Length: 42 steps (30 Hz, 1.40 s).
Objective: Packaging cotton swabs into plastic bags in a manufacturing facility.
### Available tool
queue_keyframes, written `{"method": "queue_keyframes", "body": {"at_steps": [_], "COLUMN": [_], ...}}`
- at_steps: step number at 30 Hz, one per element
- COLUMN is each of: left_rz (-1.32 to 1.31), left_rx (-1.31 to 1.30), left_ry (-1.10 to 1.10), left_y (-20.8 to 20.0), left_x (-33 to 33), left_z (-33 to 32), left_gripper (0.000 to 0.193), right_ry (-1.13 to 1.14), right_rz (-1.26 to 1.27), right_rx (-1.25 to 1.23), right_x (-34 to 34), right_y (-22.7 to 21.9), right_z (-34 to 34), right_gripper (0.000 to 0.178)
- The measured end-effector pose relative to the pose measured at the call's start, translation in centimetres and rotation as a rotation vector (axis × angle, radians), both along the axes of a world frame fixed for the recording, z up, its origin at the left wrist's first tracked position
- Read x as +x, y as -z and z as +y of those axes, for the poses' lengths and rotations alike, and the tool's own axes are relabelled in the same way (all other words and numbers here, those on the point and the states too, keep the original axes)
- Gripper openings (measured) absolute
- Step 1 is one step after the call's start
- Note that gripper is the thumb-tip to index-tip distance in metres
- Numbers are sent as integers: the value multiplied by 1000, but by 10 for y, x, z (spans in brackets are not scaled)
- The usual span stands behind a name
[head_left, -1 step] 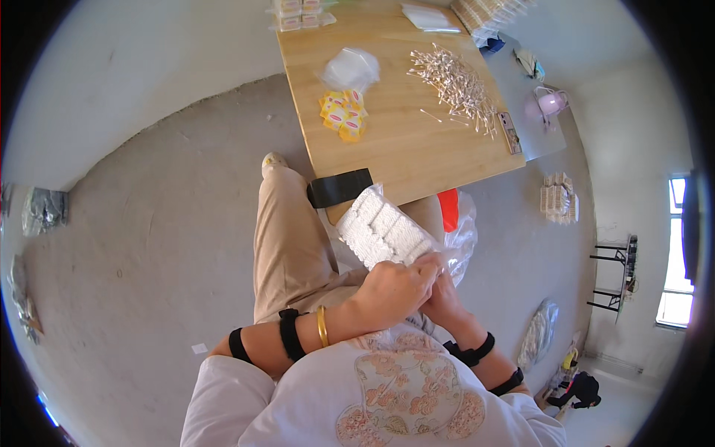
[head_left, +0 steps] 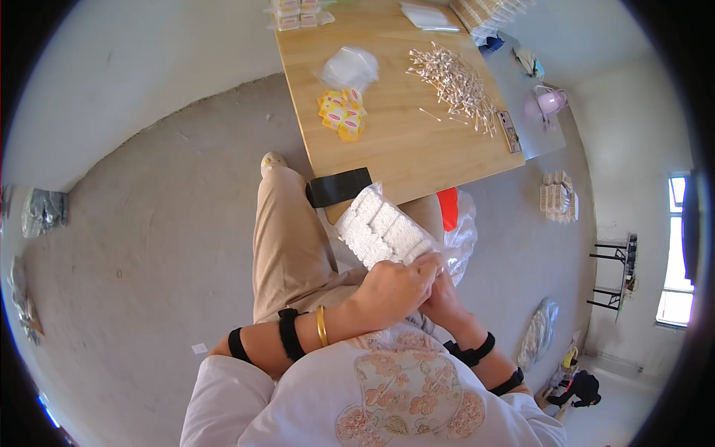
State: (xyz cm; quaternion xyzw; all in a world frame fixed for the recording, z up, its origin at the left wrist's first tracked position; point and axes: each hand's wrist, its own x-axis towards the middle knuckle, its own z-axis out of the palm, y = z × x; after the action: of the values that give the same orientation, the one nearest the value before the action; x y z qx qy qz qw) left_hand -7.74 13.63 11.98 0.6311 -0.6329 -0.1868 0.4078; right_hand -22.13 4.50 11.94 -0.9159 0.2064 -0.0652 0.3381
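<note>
Both hands unmoved, still gripping white packet bundle, nothing shifted

A pale wooden counter carries a heap of cotton swabs toward two o'clock, yellow sachets toward ten o'clock, and a clear plastic bag just above them. A black strip lies over its six o'clock edge. Small packets sit at its far corner.
</note>
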Motion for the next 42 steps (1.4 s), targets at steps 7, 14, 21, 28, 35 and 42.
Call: {"method": "queue_keyframes", "body": {"at_steps": [7, 14, 21, 28, 35, 42], "left_rz": [67, 89, -294, -302, -208, -41], "left_rx": [33, -122, -23, 190, 183, 187], "left_ry": [76, 134, 61, 46, -95, -155], "left_y": [4, -7, 3, 36, 91, 56], "left_x": [0, -3, 31, 52, 39, 92], "left_z": [-4, -16, -51, -84, -124, -105], "left_gripper": [29, 21, 22, 19, 21, 19], "right_ry": [-11, 101, 199, 143, 142, 21], "right_rz": [119, -67, -349, -270, -291, -209], "right_rx": [-27, 139, 148, 2, 274, 110], "right_x": [-15, -9, 38, 74, 74, 61], "right_y": [16, 22, 77, 115, 138, 144], "right_z": [-6, -5, -33, -64, -102, -124], "right_gripper": [34, 35, 31, 25, 24, 44]}}
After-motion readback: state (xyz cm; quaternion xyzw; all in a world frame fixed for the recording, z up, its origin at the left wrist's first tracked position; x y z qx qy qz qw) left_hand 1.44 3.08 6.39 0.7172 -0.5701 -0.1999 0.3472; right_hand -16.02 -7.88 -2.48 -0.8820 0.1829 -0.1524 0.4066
